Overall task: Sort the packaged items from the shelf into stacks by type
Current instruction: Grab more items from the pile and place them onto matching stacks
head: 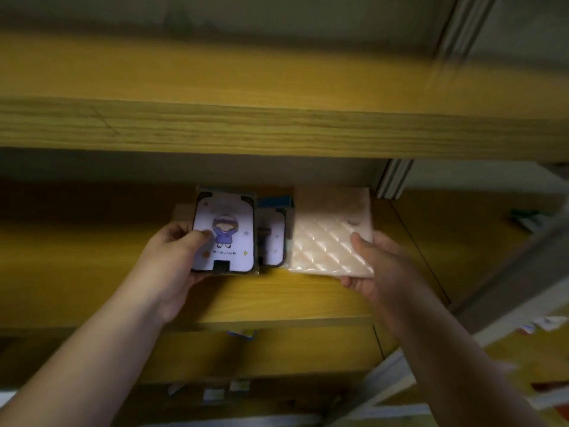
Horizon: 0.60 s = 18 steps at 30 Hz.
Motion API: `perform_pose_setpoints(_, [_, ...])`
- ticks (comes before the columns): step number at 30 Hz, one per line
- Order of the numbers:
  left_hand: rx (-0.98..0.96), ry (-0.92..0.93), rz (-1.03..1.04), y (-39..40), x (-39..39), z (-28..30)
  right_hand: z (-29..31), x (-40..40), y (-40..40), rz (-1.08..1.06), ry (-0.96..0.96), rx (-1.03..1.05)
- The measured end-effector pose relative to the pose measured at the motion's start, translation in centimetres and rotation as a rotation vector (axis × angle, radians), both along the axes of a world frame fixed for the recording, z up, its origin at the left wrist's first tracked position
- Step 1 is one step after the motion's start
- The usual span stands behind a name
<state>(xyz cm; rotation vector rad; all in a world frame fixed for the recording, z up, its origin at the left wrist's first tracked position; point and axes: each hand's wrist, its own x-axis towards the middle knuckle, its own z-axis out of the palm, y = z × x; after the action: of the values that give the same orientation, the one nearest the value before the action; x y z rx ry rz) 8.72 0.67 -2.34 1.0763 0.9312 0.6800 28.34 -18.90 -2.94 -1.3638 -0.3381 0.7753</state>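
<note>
Hands [172, 257] [374, 266] grip glossy card [228, 229], quilted pack [329, 238]

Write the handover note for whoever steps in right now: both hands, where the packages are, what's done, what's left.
Left hand: grip on the lilac cartoon-figure card package, thumb on its face, at the front of the wooden shelf.
Right hand: grip on the pale pink quilted-pattern flat package, thumb on top, fingers under its near edge.
Between them: a second lilac card package lying on the shelf.
Done: types are side by side, no finished stacks visible.
Left: stack lilac cards together, pink package apart.
</note>
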Motion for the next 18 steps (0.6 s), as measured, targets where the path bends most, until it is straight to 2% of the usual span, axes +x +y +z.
perform_pose_setpoints(11, [0.093, -0.007, -0.021, -10.0, 0.0, 1.6, 2.1, -1.1, -9.1, 0.132, 0.143, 0.127])
perform_pose_setpoints(18, [0.061, -0.064, 0.143, -19.9, -0.5, 2.8, 4.2, -2.5, -17.3, 0.311, 0.108, 0.152])
